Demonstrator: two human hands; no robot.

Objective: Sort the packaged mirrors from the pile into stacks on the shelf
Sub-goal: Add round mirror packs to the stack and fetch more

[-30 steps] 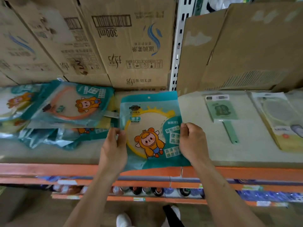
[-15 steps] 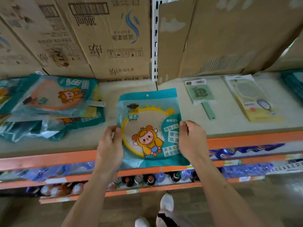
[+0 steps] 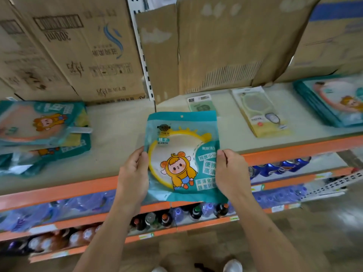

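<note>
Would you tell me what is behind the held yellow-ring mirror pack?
The top of a green mirror pack shows on the shelf above the held pack; the rest is covered.

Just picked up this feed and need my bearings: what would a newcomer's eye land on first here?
First, the teal mirror packet with a yellow ring and a cartoon figure, held at centre by the left hand and right hand on its side edges, above the orange shelf edge. Next, the loose pile of similar packets at the left of the shelf, and a neater teal stack at far right.
</note>
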